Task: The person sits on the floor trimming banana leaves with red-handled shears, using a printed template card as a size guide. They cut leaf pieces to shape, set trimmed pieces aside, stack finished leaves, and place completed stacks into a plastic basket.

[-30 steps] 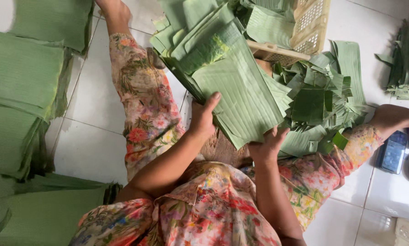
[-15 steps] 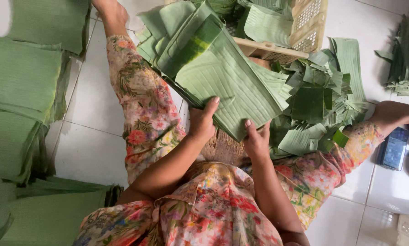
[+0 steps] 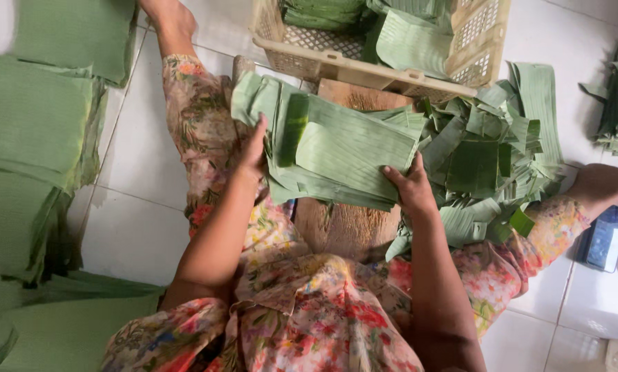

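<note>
- Your left hand [image 3: 254, 155] clamps the 9 o'clock edge of the stack of cut banana leaves [image 3: 336, 148], thumb on top, fingers underneath.
- Your right hand [image 3: 409, 189] pinches the stack's 5 o'clock corner, grip closed on it.
- The stack hangs just above the wooden block [image 3: 347, 224], with the plastic basket [image 3: 364, 65] at 12 o'clock.
- Expect it light, floppy and smooth; sheets likely slide or tear along the ribs.
- Hold opposite edges, squeezing through the full thickness.

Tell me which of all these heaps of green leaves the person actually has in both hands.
The stack of cut leaves over the wooden block, gripped by the left hand and right hand; other piles lie untouched.
</note>
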The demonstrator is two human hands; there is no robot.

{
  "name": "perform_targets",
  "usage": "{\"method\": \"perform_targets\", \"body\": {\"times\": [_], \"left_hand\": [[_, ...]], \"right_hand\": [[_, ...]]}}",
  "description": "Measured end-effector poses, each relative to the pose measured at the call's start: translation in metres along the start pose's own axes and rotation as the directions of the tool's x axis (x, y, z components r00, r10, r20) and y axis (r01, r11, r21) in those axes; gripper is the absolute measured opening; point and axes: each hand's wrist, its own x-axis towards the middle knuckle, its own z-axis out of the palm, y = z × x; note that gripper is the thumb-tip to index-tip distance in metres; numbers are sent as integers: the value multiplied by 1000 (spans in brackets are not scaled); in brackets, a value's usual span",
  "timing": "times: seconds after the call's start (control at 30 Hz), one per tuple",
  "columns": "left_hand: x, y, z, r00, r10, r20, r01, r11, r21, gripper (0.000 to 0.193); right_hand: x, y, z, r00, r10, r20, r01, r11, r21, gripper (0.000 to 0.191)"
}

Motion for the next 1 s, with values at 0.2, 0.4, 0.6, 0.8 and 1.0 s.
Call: {"method": "perform_targets", "body": {"times": [0.2, 0.4, 0.6, 0.8, 1.0], "left_hand": [[48, -7, -19, 924, 233, -303, -72, 885, 460, 39], [58, -20, -28, 900, 347, -263, -191, 858, 478, 41], [-5, 27, 14, 750, 603, -271, -207, 604, 770, 63], [-51, 58, 112, 510, 528, 679, -426, -530, 733, 38], [-73, -7, 145, 841, -182, 509, -537, -168, 827, 30]], "right_hand": [[53, -3, -7, 991, 117, 57, -116, 993, -21, 71], [61, 8, -8, 993, 37, 111, -31, 998, -57, 72], [23, 10, -9, 985, -154, 72, 161, 982, -98, 69], [9, -1, 5, 948, -267, 173, 311, 894, -323, 69], [0, -14, 23, 961, -260, 98, 271, 954, -130, 63]]}}
